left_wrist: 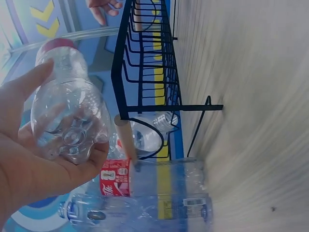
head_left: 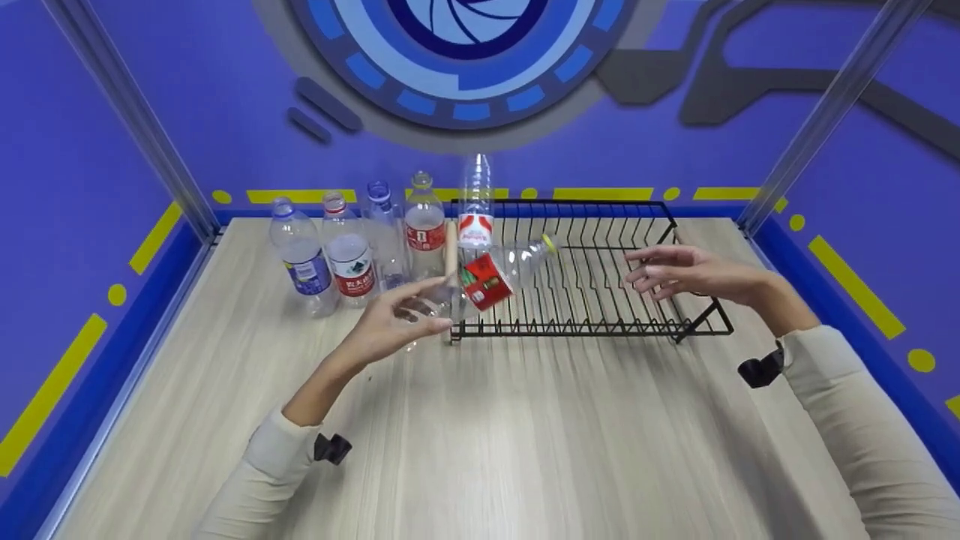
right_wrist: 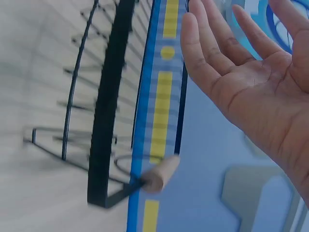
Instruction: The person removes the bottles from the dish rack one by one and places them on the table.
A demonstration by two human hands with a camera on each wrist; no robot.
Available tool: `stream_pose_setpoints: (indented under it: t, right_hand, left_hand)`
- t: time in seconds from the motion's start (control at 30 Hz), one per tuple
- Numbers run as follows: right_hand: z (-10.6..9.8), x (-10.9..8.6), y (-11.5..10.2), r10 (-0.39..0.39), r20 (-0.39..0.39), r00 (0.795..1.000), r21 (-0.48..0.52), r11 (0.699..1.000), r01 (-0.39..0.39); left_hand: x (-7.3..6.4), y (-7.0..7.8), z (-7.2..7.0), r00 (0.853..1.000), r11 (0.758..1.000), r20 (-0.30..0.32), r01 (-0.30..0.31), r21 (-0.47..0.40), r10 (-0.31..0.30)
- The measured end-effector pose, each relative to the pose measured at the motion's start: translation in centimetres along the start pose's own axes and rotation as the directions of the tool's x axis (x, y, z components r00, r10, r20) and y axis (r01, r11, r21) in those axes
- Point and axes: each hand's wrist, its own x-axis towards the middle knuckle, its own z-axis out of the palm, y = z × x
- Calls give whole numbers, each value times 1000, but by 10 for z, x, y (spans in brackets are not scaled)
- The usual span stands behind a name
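My left hand (head_left: 386, 319) holds a clear plastic bottle (head_left: 487, 281) with a red label and a yellow neck ring. The bottle is tilted, its neck pointing right over the left part of a black wire rack (head_left: 570, 330). In the left wrist view the fingers and thumb wrap round the clear bottom part of it. At the rack's left end is another clear bottle (head_left: 475, 229) with a red-and-white label, its neck toward the back wall. My right hand (head_left: 697, 274) hovers by the rack's right end, fingers loosely extended, holding nothing.
Several bottles stand left of the rack: one with a purple label (head_left: 307, 276), one with a red-and-white label (head_left: 352, 270), a bluish one (head_left: 386, 240) and one with a red label (head_left: 425, 238). The rack has a wooden handle (head_left: 451, 251). Blue walls enclose the table (head_left: 525, 450).
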Motion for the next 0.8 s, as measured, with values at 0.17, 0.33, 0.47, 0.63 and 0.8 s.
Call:
stream_pose_setpoints:
  t: [0.17, 0.33, 0.47, 0.63, 0.8]
  right_hand:
    - [-20, -12, 7, 46, -67, 997, -16, 999, -47]
    - [-35, -23, 18, 73, -133, 988, -27, 997, -78]
    - [-43, -28, 30, 82, -194, 978, -28, 996, -89]
    - [-49, -34, 43, 31, -261, 965, -19, 999, -37]
    - [-51, -36, 50, 31, -343, 939, -88, 994, -65]
  left_hand:
    - [-2, -5, -10, 995, 988, -59, 72, -137, -80]
    - [-3, -10, -18, 991, 976, -120, 32, -217, -59]
    - [-3, -11, -21, 984, 959, -163, 27, -281, -76]
    - [-3, -14, -20, 972, 932, -201, 39, -361, -119]
    - [-3, -18, -20, 967, 911, -232, -1, -412, -104]
